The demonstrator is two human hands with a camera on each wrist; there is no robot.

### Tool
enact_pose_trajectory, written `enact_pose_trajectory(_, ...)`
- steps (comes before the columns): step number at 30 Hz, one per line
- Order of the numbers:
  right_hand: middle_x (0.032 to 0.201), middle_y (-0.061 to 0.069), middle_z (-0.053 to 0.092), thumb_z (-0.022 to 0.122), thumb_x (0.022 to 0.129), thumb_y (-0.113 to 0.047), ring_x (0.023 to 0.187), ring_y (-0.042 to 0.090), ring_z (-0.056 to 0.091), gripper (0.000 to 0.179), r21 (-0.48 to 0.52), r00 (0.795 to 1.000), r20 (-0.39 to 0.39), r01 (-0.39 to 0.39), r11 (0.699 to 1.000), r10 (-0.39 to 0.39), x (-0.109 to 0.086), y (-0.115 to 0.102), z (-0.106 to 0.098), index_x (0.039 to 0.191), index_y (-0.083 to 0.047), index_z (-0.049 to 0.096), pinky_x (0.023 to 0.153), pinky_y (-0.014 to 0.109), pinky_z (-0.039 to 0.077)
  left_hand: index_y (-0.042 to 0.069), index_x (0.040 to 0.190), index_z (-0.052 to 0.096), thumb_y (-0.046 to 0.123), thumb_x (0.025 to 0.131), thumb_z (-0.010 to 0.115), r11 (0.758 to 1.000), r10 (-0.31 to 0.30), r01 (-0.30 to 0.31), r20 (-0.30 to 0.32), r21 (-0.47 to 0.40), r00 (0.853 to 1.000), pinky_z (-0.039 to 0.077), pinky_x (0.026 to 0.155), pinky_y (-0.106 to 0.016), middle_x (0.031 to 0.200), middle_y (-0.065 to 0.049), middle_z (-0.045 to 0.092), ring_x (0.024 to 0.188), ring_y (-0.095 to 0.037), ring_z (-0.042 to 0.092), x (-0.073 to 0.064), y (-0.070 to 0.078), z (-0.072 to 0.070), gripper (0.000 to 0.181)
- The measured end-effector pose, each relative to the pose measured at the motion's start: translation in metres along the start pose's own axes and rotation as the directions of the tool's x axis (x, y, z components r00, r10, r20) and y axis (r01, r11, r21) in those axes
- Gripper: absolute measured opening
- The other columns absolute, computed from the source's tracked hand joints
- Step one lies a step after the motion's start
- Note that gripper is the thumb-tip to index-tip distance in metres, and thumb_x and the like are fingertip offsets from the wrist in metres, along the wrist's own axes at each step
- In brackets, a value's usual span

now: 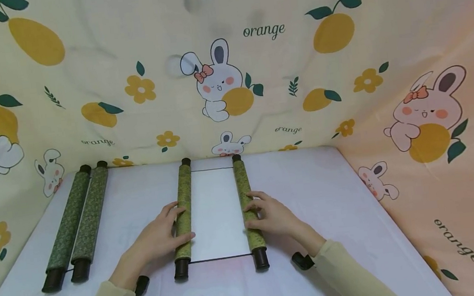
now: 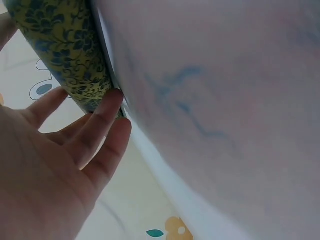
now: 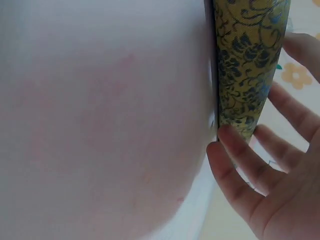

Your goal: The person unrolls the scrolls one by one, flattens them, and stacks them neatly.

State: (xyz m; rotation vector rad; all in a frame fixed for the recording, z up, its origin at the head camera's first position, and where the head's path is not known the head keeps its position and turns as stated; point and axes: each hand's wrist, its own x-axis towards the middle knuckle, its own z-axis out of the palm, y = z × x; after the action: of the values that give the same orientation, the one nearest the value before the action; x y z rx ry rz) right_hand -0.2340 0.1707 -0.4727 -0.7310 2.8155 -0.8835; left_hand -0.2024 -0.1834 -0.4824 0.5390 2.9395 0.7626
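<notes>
Well to the left of the white sheet (image 1: 216,208), two dark green rolls (image 1: 91,221) lie side by side on the table (image 1: 310,183), no hand on them, their long axes running away from the person with the far ends leaning toward the sheet; a short dark cord (image 1: 69,270) shows between their near ends.

Next comes the left hand (image 1: 159,233), just left of the sheet. It holds the left yellow-green roller (image 1: 186,187) from the outer side, thumb across the top, fingers part-curled and spread; how firmly, the pictures cannot tell. This roller bounds the sheet's left edge, its dark near knob (image 1: 181,271) reaching past the sheet's near edge.

The right yellow-green roller (image 1: 241,176) bounds the sheet's right edge. The right hand (image 1: 276,216) holds it from the outer side, thumb and fingertips over it, the hold likewise loose-looking.

The relation that seems to matter most is sideways: the sheet lies to the left hand's right and the right hand's left, and each hand is nearer its own roller. Both rollers' long axes run away from the person, nearly parallel, far ends leaning slightly inward over the sheet's length.
</notes>
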Motion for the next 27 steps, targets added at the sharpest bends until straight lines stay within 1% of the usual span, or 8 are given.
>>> enact_pose_trajectory(2,0.16,0.008,0.044,0.086,0.085,-0.039,0.122,0.031,0.063,0.038,-0.008,0.999,-0.019,-0.026,1.0,0.026,0.0,0.0,0.0,0.117,-0.021,0.073,0.1,0.053,0.051,0.0,0.152,0.046,0.059,0.089,0.075,1.0,-0.019,0.019,-0.005,0.002,1.0,0.049,0.101,-0.061,0.161,-0.026,0.034,0.134,-0.05,0.051,0.0,0.0,0.0,0.091)
enact_pose_trajectory(4,0.159,0.008,0.045,0.089,0.083,-0.038,0.116,0.027,0.064,0.041,-0.006,0.998,-0.029,-0.054,0.999,0.053,0.0,0.001,-0.001,0.115,-0.021,0.072,0.098,0.05,0.052,-0.003,0.151,0.045,0.06,0.087,0.077,0.999,-0.038,0.038,-0.006,-0.007,0.999,0.047,0.103,-0.061,0.162,-0.026,0.034,0.135,-0.05,0.05,-0.001,-0.001,0.0,0.096)
enact_pose_trajectory(8,0.158,0.013,0.045,0.091,0.082,-0.032,0.115,0.028,0.063,0.045,0.04,0.997,-0.032,-0.071,0.997,0.072,-0.001,0.006,-0.002,0.118,-0.016,0.07,0.098,0.05,0.052,-0.006,0.151,0.042,0.055,0.086,0.08,0.997,-0.069,0.069,-0.003,-0.034,0.998,0.047,0.104,-0.061,0.164,-0.025,0.031,0.137,-0.049,0.049,-0.003,-0.003,-0.002,0.097)
enact_pose_trajectory(16,0.157,0.016,0.044,0.085,0.087,-0.024,0.113,0.027,0.063,0.054,0.118,0.998,-0.019,-0.063,0.991,0.066,-0.008,0.014,-0.008,0.136,-0.009,0.064,0.091,0.043,0.056,-0.006,0.154,0.038,0.039,0.091,0.078,0.998,-0.046,0.046,-0.002,-0.046,0.999,0.049,0.101,-0.059,0.165,-0.025,0.027,0.137,-0.048,0.048,-0.007,-0.011,-0.008,0.087)
enact_pose_trajectory(20,0.162,0.017,0.038,0.077,0.089,-0.014,0.102,0.021,0.065,0.055,0.142,0.999,-0.006,-0.04,0.989,0.041,-0.011,0.018,-0.011,0.141,-0.011,0.063,0.086,0.037,0.056,0.003,0.157,0.04,0.029,0.09,0.074,0.999,-0.012,0.012,0.002,-0.042,1.0,0.056,0.086,-0.053,0.165,-0.024,0.025,0.13,-0.047,0.055,-0.011,-0.016,-0.012,0.079)
enact_pose_trajectory(23,0.165,0.017,0.035,0.07,0.089,-0.008,0.096,0.017,0.065,0.054,0.161,1.0,0.007,-0.028,0.987,0.027,-0.013,0.021,-0.012,0.142,-0.01,0.063,0.082,0.035,0.054,0.009,0.155,0.047,0.023,0.088,0.07,0.999,0.001,-0.001,0.006,-0.037,1.0,0.052,0.07,-0.041,0.165,-0.023,0.025,0.118,-0.041,0.061,-0.014,-0.019,-0.014,0.073)
enact_pose_trajectory(25,0.166,0.015,0.034,0.066,0.09,-0.006,0.096,0.017,0.066,0.051,0.165,1.0,0.015,-0.028,0.986,0.025,-0.015,0.022,-0.013,0.141,-0.008,0.065,0.08,0.033,0.054,0.011,0.152,0.052,0.022,0.087,0.069,1.0,0.005,-0.005,0.003,-0.025,1.0,0.049,0.068,-0.039,0.164,-0.023,0.027,0.117,-0.041,0.062,-0.015,-0.021,-0.014,0.069)
enact_pose_trajectory(27,0.166,0.015,0.034,0.065,0.091,-0.007,0.098,0.019,0.068,0.048,0.161,0.999,0.02,-0.032,0.986,0.029,-0.016,0.022,-0.014,0.139,-0.007,0.066,0.08,0.034,0.055,0.011,0.15,0.055,0.024,0.088,0.069,1.0,0.004,-0.004,-0.006,-0.013,1.0,0.052,0.071,-0.043,0.163,-0.023,0.031,0.12,-0.043,0.061,-0.017,-0.022,-0.015,0.064)
